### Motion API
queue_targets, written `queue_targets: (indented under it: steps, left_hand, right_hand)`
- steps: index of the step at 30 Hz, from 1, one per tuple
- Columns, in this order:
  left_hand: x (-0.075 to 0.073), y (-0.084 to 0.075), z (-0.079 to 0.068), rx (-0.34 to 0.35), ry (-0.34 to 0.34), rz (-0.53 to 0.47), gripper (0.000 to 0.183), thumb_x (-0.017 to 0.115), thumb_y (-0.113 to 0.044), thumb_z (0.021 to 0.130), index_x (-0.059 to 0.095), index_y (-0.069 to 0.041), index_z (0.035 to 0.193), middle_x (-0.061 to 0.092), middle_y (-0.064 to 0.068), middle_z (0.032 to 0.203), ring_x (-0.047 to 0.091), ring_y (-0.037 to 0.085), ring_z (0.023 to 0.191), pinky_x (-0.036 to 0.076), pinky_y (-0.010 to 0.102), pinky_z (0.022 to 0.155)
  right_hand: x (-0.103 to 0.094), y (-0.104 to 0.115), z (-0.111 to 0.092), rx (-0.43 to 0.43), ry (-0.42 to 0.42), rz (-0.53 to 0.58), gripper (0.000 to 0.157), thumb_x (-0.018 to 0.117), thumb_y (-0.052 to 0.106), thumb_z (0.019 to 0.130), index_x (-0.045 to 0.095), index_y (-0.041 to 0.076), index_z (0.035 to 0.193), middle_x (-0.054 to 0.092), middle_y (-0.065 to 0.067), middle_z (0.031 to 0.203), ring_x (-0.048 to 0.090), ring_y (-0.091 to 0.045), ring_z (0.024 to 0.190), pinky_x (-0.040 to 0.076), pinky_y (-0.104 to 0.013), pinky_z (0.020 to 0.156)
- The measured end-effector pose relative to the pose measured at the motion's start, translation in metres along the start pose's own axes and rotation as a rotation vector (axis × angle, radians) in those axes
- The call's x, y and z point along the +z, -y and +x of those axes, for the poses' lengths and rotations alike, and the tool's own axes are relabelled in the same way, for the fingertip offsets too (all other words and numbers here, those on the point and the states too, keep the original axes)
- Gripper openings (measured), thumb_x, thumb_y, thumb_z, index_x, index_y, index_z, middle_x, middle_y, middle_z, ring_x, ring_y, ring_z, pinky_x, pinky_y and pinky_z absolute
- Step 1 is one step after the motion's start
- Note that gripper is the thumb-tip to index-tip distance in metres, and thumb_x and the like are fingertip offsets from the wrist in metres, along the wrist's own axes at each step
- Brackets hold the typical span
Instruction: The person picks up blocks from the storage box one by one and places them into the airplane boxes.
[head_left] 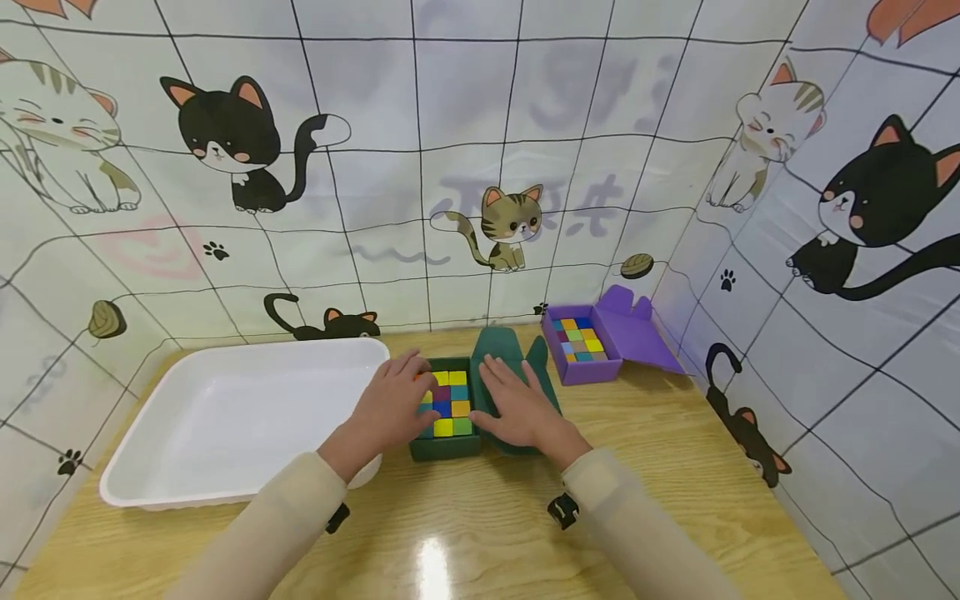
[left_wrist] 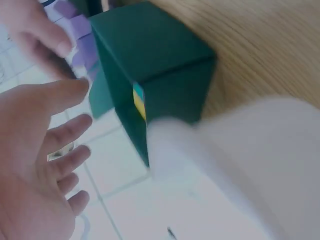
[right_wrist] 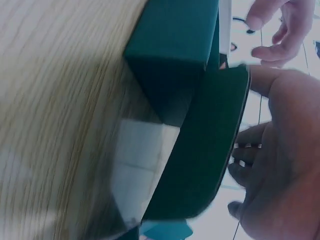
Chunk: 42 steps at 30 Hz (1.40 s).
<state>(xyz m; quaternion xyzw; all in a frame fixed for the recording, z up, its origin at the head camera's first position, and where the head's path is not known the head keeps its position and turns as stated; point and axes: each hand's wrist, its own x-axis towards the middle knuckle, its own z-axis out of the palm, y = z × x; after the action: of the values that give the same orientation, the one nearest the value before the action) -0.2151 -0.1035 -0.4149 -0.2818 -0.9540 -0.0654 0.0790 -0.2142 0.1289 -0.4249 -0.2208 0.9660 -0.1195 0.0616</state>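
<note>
In the head view, a small green box (head_left: 446,451) stands on the table, packed with cubes (head_left: 442,408) in yellow, blue, orange, green and maroon. Its hinged lid (head_left: 498,343) is folded out to the right. My left hand (head_left: 390,398) hovers over the box's left side, hiding some cubes; the left wrist view shows its fingers loosely bent and nothing in the palm. Over the lid lies my right hand (head_left: 521,408), fingers spread. Seen from the right wrist, the thumb meets the edge of the green lid (right_wrist: 205,145) and the other fingers are relaxed.
A large white tray (head_left: 247,354) sits on the left of the wooden table (head_left: 465,533), close to my left forearm. At the back right stands a purple box (head_left: 592,372) with similar cubes, its lid (head_left: 637,333) open. Cat-patterned walls (head_left: 375,108) enclose the table.
</note>
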Motion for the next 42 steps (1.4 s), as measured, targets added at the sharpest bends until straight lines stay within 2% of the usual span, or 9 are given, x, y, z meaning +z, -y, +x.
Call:
queue_targets:
  steps: [3, 7, 10, 13, 19, 27, 32, 37, 42]
  left_hand:
    - [-0.005, 0.014, -0.023, -0.036, -0.093, 0.018, 0.043, 0.075, -0.036, 0.083, 0.065, -0.013, 0.118, 0.053, 0.011, 0.134, 0.034, 0.034, 0.142, 0.035, 0.054, 0.112]
    - [0.003, 0.030, -0.056, -0.072, -0.175, 0.027, 0.044, 0.072, -0.034, 0.086, 0.064, -0.012, 0.123, 0.054, 0.012, 0.136, 0.035, 0.035, 0.141, 0.037, 0.055, 0.109]
    - [0.014, 0.035, -0.074, -0.077, -0.214, 0.016, 0.041, 0.067, -0.035, 0.089, 0.065, -0.013, 0.123, 0.056, 0.013, 0.136, 0.037, 0.035, 0.140, 0.039, 0.056, 0.107]
    - [0.025, 0.036, -0.084, -0.086, -0.211, 0.015, 0.042, 0.061, -0.038, 0.092, 0.064, -0.015, 0.127, 0.054, 0.013, 0.139, 0.036, 0.035, 0.140, 0.038, 0.056, 0.108]
    - [0.037, 0.037, -0.090, -0.122, -0.170, -0.004, 0.046, 0.052, -0.040, 0.097, 0.055, -0.021, 0.139, 0.048, 0.012, 0.147, 0.032, 0.034, 0.144, 0.032, 0.055, 0.113]
    - [0.040, 0.038, -0.092, -0.149, -0.152, -0.016, 0.047, 0.049, -0.041, 0.098, 0.052, -0.023, 0.141, 0.043, 0.013, 0.151, 0.027, 0.035, 0.146, 0.029, 0.055, 0.114]
    - [0.041, 0.040, -0.093, -0.170, -0.140, -0.021, 0.048, 0.046, -0.043, 0.099, 0.049, -0.025, 0.143, 0.040, 0.011, 0.152, 0.024, 0.034, 0.147, 0.025, 0.055, 0.116]
    - [0.042, 0.043, -0.093, -0.179, -0.139, -0.011, 0.048, 0.045, -0.043, 0.099, 0.048, -0.026, 0.144, 0.040, 0.011, 0.152, 0.023, 0.033, 0.148, 0.024, 0.055, 0.116]
    - [0.042, 0.043, -0.094, -0.186, -0.136, -0.006, 0.047, 0.043, -0.043, 0.100, 0.048, -0.027, 0.144, 0.039, 0.010, 0.152, 0.022, 0.033, 0.148, 0.024, 0.055, 0.116]
  right_hand:
    - [0.002, 0.009, 0.000, 0.057, -0.016, -0.063, 0.079, 0.047, 0.055, 0.097, 0.021, 0.008, 0.155, 0.016, -0.008, 0.164, 0.015, -0.025, 0.153, 0.004, -0.057, 0.123]
    - [0.006, 0.020, 0.001, 0.122, -0.015, -0.102, 0.081, 0.044, 0.058, 0.097, 0.020, 0.008, 0.155, 0.014, -0.010, 0.164, 0.013, -0.026, 0.153, 0.003, -0.057, 0.123]
    - [0.011, 0.025, 0.003, 0.157, -0.008, -0.116, 0.084, 0.041, 0.062, 0.096, 0.018, 0.008, 0.156, 0.012, -0.009, 0.165, 0.011, -0.026, 0.153, 0.001, -0.056, 0.123]
    - [0.016, 0.026, 0.006, 0.173, 0.004, -0.110, 0.089, 0.040, 0.066, 0.094, 0.018, 0.007, 0.156, 0.012, -0.010, 0.165, 0.011, -0.027, 0.153, 0.000, -0.056, 0.123]
    - [0.025, 0.023, 0.008, 0.189, 0.040, -0.103, 0.092, 0.039, 0.068, 0.093, 0.017, 0.005, 0.155, 0.013, -0.012, 0.164, 0.013, -0.028, 0.153, 0.000, -0.056, 0.123]
    - [0.028, 0.024, 0.002, 0.182, 0.055, -0.137, 0.094, 0.034, 0.073, 0.091, 0.017, 0.007, 0.156, 0.012, -0.010, 0.164, 0.013, -0.027, 0.153, 0.001, -0.056, 0.123]
    - [0.027, 0.024, -0.007, 0.175, 0.065, -0.162, 0.094, 0.037, 0.073, 0.091, 0.019, 0.008, 0.156, 0.013, -0.010, 0.164, 0.013, -0.027, 0.153, 0.001, -0.057, 0.123]
    - [0.024, 0.042, -0.008, 0.144, 0.037, -0.204, 0.090, 0.039, 0.069, 0.092, 0.019, 0.008, 0.156, 0.013, -0.009, 0.164, 0.012, -0.026, 0.153, 0.000, -0.055, 0.123]
    - [0.030, 0.070, 0.002, 0.021, 0.020, -0.262, 0.082, 0.035, 0.066, 0.096, 0.017, 0.013, 0.157, 0.014, -0.004, 0.165, 0.013, -0.022, 0.153, 0.003, -0.053, 0.124]
